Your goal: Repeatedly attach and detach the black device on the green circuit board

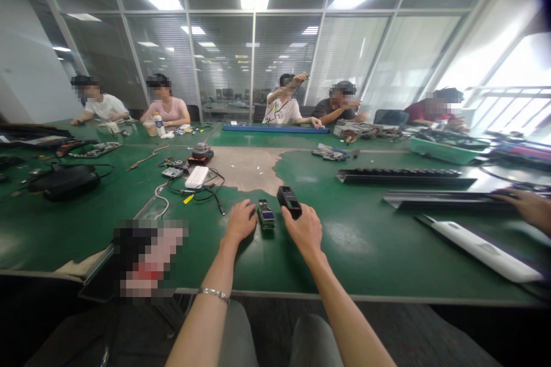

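Observation:
My right hand (303, 228) grips a black rectangular plastic housing (287, 196) with a window-like cutout, tilted up just above or against the table. Between my hands a small green circuit board (266, 217) with a dark blue screen lies on the tabletop, apart from the housing. To its left rests my left hand (241, 221), palm down with its fingers loosely bent and nothing visible in them. Its fingertips are close to the board; whether they touch it I cannot tell.
A white box-shaped device (197, 178) with cables lies left of centre on the green table (357, 241). On the right are black metal channels (451, 200) and a long white tool (486, 248), near another person's hand (531, 206). Several people sit across the table.

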Available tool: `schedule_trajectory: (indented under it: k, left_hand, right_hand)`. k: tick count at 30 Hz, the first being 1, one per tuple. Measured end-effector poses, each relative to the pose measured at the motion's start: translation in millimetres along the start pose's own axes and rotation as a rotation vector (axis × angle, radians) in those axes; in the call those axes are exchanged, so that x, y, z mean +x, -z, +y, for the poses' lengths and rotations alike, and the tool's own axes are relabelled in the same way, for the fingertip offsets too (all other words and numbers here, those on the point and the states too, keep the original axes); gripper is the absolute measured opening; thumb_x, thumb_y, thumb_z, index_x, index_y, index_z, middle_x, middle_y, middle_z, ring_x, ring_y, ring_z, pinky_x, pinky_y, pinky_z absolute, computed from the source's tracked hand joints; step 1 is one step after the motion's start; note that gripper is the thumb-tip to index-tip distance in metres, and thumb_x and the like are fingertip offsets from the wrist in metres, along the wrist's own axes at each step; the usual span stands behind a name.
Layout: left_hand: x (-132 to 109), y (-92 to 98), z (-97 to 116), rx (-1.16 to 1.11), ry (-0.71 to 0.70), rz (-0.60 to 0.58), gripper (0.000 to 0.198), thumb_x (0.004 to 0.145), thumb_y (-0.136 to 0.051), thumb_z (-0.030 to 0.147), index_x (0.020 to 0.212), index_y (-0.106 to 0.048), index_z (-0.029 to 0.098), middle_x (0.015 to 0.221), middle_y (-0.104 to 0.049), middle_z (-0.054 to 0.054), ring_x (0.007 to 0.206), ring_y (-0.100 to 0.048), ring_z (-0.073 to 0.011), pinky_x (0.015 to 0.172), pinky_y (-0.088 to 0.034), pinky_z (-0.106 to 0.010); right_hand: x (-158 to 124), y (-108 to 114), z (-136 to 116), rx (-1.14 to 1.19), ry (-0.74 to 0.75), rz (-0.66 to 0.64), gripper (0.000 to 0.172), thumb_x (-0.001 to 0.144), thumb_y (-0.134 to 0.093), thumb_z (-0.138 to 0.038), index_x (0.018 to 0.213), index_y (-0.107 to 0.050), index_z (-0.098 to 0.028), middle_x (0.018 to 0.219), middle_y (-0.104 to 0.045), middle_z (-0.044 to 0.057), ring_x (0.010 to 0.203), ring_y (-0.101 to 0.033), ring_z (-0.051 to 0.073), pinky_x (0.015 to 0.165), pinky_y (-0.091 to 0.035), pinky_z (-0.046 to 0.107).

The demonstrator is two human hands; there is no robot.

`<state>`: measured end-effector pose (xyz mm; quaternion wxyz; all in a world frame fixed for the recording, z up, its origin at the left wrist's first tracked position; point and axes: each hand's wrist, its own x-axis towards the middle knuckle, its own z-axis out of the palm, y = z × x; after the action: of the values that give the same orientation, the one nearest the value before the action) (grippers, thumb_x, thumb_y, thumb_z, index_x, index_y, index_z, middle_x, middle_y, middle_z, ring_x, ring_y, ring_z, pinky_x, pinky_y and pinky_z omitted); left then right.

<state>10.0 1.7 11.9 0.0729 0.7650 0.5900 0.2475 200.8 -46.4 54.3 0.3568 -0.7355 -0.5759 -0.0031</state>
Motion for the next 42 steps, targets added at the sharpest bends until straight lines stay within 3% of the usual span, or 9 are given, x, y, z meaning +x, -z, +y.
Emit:
schedule_trajectory:
  k: [5,17,24,34,42]
  left_hand:
    - [1,-0.8,0,0.014,-0.026,0.005,0.038,0.089,-0.044,0.041,0.120,-0.060,0.025,0.140,-0.047,-0.006,0.125,-0.045,-0.0239,0.105,-0.035,-0.038]
    - [-2,5.2,6,0.035,-0.031,-0.010,0.038,0.089,-0.045,0.040,0.120,-0.060,0.026,0.140,-0.047,-0.005,0.125,-0.044,-0.0244,0.105,-0.035,-0.038]
    - [-2,2.4,3,0.022,-0.055,0.004,0.039,0.090,-0.043,0.041,0.120,-0.060,0.025,0.139,-0.048,-0.007,0.124,-0.046,-0.0242,0.104,-0.036,-0.038]
    - [-2,-0.2,-1,0.016,-0.068,0.025,0.038,0.090,-0.044,0.040,0.119,-0.061,0.024,0.138,-0.048,-0.007,0.124,-0.046,-0.0239,0.105,-0.036,-0.037]
    - [0,-11.9,-8,-0.016,-0.089,0.092,0.032,0.088,-0.048,0.034,0.113,-0.064,0.022,0.135,-0.051,-0.008,0.122,-0.048,-0.0237,0.105,-0.038,-0.039]
  right_hand:
    - [-7,-9,22,-0.060,-0.042,-0.058,0.043,0.085,-0.045,-0.053,0.107,-0.058,-0.019,0.100,-0.059,0.008,0.089,-0.059,0.021,0.073,-0.040,0.030]
    - [-12,-18,18,-0.167,-0.063,-0.154,0.044,0.085,-0.045,-0.053,0.107,-0.056,-0.016,0.102,-0.055,0.010,0.088,-0.061,0.022,0.075,-0.045,0.033]
    - [-15,-21,20,-0.168,-0.019,-0.090,0.056,0.081,-0.045,-0.063,0.111,-0.052,-0.017,0.101,-0.053,0.010,0.091,-0.060,0.024,0.073,-0.045,0.033]
    - [-13,-24,25,-0.152,-0.040,-0.097,0.045,0.084,-0.043,-0.056,0.099,-0.058,-0.016,0.096,-0.056,0.009,0.085,-0.059,0.022,0.071,-0.042,0.031]
    - [-4,-7,13,0.027,0.019,-0.024,0.043,0.083,-0.046,-0.056,0.088,-0.063,-0.017,0.085,-0.061,0.009,0.082,-0.057,0.021,0.073,-0.039,0.030]
